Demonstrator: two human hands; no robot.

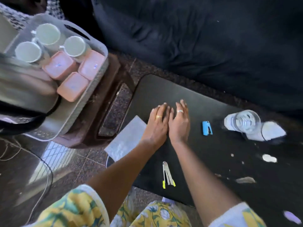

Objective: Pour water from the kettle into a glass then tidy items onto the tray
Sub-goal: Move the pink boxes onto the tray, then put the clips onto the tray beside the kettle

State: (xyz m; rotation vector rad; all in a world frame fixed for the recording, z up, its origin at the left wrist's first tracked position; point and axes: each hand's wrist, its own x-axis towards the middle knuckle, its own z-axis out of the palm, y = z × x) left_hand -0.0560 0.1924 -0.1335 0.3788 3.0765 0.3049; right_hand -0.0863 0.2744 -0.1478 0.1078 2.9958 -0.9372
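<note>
Far to the left of both hands, a grey tray (98, 51) rests on a brown stand and carries three pale cups (47, 34) at its far side and three pink lidded boxes (73, 86) nearer the person. The kettle (24, 94) fills the tray's near left part; it is blurred and cut off by the frame edge, so its lid and spout are hard to make out. A dark cord runs from under it across the floor.

Just left of the left hand (155, 125), a whitish flat sheet (126, 138) lies partly over the edge of the dark surface (164, 89), and the left forearm covers its right corner. The left hand lies flat, palm down, fingers stretched out and holding nothing. The right hand (179, 123) is just beside it, touching along the thumbs, equally flat and empty. Each wears a ring.

Nearer the person, between the two forearms, a metal tool with yellow tips (167, 176) lies on the surface. Right of the right hand is a small blue stapler (207, 128), apart from the fingers. Further right stands the glass (244, 122), clear, with water in it, next to a white paper (270, 131) that it partly overlaps. White scraps (269, 158) dot the surface nearer the person on that side. Nothing lies between the hands and the glass except the stapler.
</note>
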